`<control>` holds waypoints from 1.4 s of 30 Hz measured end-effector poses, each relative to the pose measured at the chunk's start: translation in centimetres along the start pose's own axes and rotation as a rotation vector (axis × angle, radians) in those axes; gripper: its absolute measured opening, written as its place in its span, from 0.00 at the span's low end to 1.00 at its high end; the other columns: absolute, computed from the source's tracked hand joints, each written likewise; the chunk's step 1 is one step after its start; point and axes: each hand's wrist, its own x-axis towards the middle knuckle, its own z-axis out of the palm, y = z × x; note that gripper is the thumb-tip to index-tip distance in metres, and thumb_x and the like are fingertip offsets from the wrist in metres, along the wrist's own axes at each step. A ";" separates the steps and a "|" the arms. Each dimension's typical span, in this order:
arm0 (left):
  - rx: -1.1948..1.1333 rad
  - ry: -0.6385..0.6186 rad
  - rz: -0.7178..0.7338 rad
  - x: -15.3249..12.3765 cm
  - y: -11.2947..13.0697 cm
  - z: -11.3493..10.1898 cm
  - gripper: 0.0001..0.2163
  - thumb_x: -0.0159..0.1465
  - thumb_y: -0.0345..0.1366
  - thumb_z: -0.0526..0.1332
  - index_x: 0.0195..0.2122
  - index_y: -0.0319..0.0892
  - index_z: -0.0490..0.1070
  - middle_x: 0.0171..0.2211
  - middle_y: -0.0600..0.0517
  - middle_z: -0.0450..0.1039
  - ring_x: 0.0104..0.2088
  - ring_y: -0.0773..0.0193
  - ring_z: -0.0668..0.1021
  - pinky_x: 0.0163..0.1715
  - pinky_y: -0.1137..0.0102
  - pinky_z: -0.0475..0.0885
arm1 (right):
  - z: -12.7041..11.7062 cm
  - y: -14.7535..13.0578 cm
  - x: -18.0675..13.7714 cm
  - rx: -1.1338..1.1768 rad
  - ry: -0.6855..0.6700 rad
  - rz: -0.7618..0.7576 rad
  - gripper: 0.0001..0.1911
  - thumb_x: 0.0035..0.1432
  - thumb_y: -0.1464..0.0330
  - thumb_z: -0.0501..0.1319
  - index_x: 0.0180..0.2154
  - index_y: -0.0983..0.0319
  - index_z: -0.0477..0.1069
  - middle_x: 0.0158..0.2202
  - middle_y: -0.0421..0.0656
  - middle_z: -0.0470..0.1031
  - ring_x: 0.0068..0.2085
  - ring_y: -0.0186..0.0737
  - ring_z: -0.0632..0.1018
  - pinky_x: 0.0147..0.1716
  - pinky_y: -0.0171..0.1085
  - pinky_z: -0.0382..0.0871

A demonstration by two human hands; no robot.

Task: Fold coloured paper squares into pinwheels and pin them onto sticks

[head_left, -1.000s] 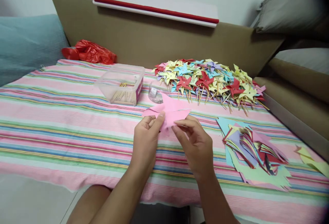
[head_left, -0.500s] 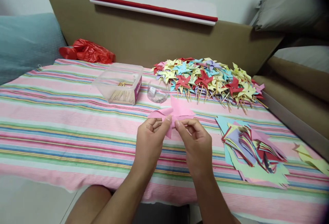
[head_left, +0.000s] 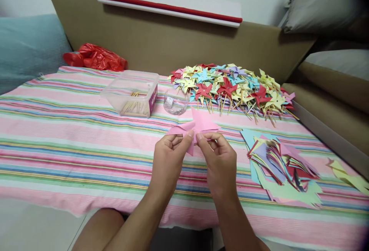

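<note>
Both of my hands hold a pink cut paper sheet (head_left: 198,122) just above the striped cloth. My left hand (head_left: 168,158) pinches its left flaps between thumb and fingers. My right hand (head_left: 220,162) pinches the right side, thumb tip close to the left thumb. The paper's flaps are bent toward the middle. A pile of finished paper pinwheels (head_left: 230,87) on sticks lies beyond the hands. To the right of my right hand rests a stack of cut coloured paper sheets (head_left: 282,162).
A clear plastic box of wooden sticks (head_left: 131,93) and a small clear cup (head_left: 175,103) stand behind the hands. A red plastic bag (head_left: 95,57) lies at the back left. The striped cloth (head_left: 72,139) covers the surface; a brown sofa back (head_left: 173,47) rises behind.
The paper's flaps have been folded inward and my thumbs have drawn closer together. The view has drifted slightly, and the hands stay in nearly the same spot.
</note>
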 end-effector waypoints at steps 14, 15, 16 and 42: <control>0.036 0.049 0.006 -0.2 0.2 0.2 0.14 0.57 0.40 0.72 0.23 0.39 0.70 0.21 0.57 0.65 0.26 0.70 0.68 0.27 0.76 0.66 | 0.2 0.0 0.0 -0.062 0.023 -0.059 0.09 0.53 0.64 0.72 0.31 0.61 0.75 0.33 0.40 0.74 0.37 0.38 0.78 0.38 0.37 0.76; 0.047 0.050 0.005 -0.2 0.1 0.2 0.14 0.58 0.40 0.72 0.23 0.39 0.71 0.22 0.56 0.68 0.27 0.69 0.69 0.28 0.75 0.67 | 0.2 0.1 0.0 -0.068 0.023 -0.055 0.10 0.53 0.64 0.72 0.31 0.61 0.75 0.33 0.40 0.74 0.37 0.38 0.78 0.38 0.37 0.76; 0.060 0.054 0.007 -0.2 0.1 0.2 0.14 0.58 0.40 0.72 0.24 0.39 0.71 0.24 0.55 0.70 0.28 0.69 0.70 0.29 0.75 0.67 | 0.2 0.1 0.0 -0.074 0.020 -0.053 0.10 0.53 0.64 0.72 0.31 0.61 0.74 0.34 0.40 0.74 0.37 0.38 0.78 0.38 0.37 0.76; 0.120 0.008 0.002 0.7 1.6 -1.6 0.16 0.56 0.42 0.73 0.24 0.39 0.68 0.22 0.57 0.66 0.25 0.71 0.65 0.27 0.75 0.61 | -1.7 -0.2 0.8 -0.380 -0.230 -0.401 0.04 0.58 0.66 0.71 0.36 0.56 0.79 0.52 0.47 0.72 0.56 0.49 0.74 0.55 0.49 0.68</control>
